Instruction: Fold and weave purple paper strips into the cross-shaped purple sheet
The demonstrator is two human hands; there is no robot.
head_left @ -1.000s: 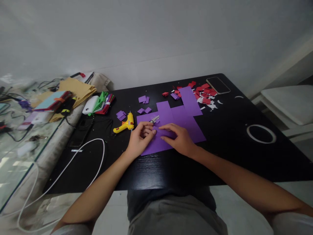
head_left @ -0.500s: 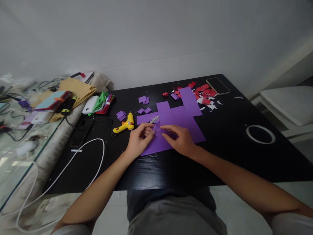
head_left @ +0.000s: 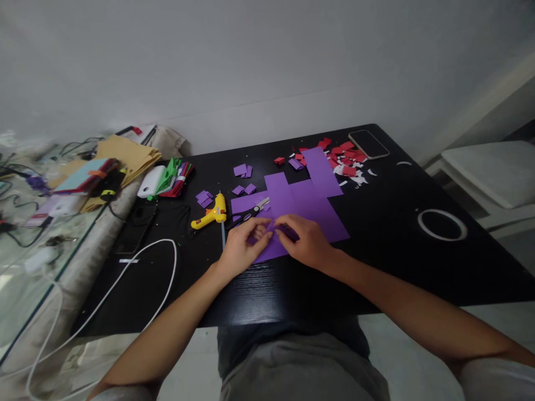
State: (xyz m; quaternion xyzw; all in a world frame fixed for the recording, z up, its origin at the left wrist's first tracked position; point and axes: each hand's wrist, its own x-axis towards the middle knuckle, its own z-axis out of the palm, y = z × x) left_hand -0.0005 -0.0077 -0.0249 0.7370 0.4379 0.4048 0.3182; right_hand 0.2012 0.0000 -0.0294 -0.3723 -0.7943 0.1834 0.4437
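My left hand [head_left: 242, 248] and my right hand [head_left: 304, 240] meet over the near part of a large purple paper sheet [head_left: 311, 203] on the black table [head_left: 376, 262]. Both pinch a small purple paper piece [head_left: 276, 227] between their fingertips, just above the sheet. Scissors [head_left: 253, 210] lie on the sheet right behind my left hand. A yellow glue gun [head_left: 210, 214] rests to the left of the sheet.
Small purple squares [head_left: 243, 170] and red paper scraps [head_left: 345, 159] lie further back, with a phone [head_left: 368, 143] at the far right. A white tape ring [head_left: 442, 224] sits on the right. A white cable [head_left: 137, 278], a dark phone [head_left: 132, 234] and paper stacks [head_left: 125, 159] crowd the left.
Both hands drew closer together and toward me, fingers curling from flat on the sheet into a pinch on a small purple piece. The scissors behind my left hand are now uncovered.
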